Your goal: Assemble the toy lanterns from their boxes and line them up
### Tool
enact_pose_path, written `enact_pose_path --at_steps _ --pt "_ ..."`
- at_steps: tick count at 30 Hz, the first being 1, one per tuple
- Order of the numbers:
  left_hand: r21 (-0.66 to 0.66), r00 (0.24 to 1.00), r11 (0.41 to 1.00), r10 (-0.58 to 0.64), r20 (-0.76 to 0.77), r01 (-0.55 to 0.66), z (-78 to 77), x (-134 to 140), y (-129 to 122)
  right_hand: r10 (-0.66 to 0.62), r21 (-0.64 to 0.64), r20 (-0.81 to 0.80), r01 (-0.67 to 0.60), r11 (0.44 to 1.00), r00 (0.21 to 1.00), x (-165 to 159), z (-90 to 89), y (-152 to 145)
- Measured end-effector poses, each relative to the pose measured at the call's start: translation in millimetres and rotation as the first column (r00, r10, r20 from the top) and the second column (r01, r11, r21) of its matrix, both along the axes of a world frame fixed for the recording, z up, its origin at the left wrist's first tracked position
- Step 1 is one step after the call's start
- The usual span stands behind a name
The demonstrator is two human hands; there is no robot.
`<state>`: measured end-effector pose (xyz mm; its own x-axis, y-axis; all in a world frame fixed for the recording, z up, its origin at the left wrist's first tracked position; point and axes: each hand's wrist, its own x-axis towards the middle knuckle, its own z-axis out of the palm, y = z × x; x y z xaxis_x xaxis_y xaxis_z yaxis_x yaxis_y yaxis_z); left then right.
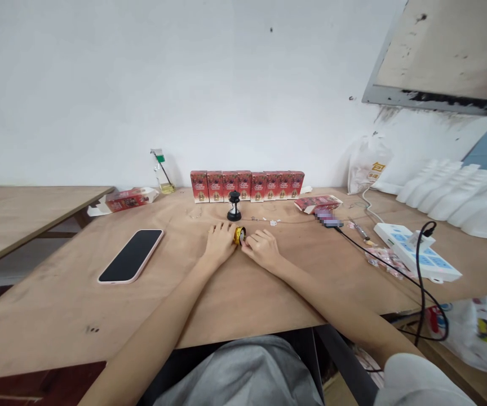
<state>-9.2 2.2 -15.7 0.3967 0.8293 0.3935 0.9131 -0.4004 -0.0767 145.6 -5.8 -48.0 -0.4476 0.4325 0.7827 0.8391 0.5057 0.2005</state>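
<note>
My left hand [220, 243] is closed around a shiny gold cylindrical piece [239, 235], which lies sideways with its dark-rimmed, pale-centred end facing right. Fingers curled and pressed together, my right hand [262, 248] touches that end; whether a small part is pinched there is hidden. Just beyond my hands a small black lantern [234, 207] with a clear middle stands upright on the table. To its right lie small white bits [274, 222] and a thin wire.
Several red printed boxes [257, 187] line the wall. A phone [131, 256] lies left; an opened red box [131, 198] and a bottle [166, 175] stand behind it. On the right are another box [318, 203], a power strip [416, 252], cables, a bag [368, 163] and white plastic pieces [459, 192].
</note>
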Motion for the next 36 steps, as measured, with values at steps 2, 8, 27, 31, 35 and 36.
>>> enact_pose_path --at_steps 2,8,27,31,35,36 --pt "-0.005 1.0 1.0 -0.022 -0.012 0.022 0.5 0.9 -1.3 -0.022 -0.015 -0.003 0.022 1.0 1.0 1.8 0.0 2.2" --pt "0.002 0.998 0.999 -0.054 -0.024 0.054 -0.9 3.2 -1.3 -0.107 -0.139 -0.101 0.092 0.986 0.989 7.7 0.4 8.0" --pt "-0.02 0.995 0.998 -0.065 0.075 0.066 -0.3 -7.5 5.9 0.057 -0.721 -0.46 -0.41 0.559 0.886 70.4 2.8 39.8" --pt "-0.022 0.995 0.997 -0.066 0.07 0.068 -0.3 -7.6 5.4 0.0 -0.729 -0.474 -0.393 0.561 0.881 66.4 2.9 38.9" --pt "-0.025 0.995 0.997 -0.071 0.066 0.073 -0.3 -7.5 5.9 -0.016 -0.67 -0.507 -0.382 0.637 0.862 67.7 4.0 40.6" --pt "-0.025 0.995 0.997 -0.072 0.066 0.074 -0.2 -7.4 6.0 -0.037 -0.644 -0.526 -0.369 0.67 0.85 69.1 3.9 41.9"
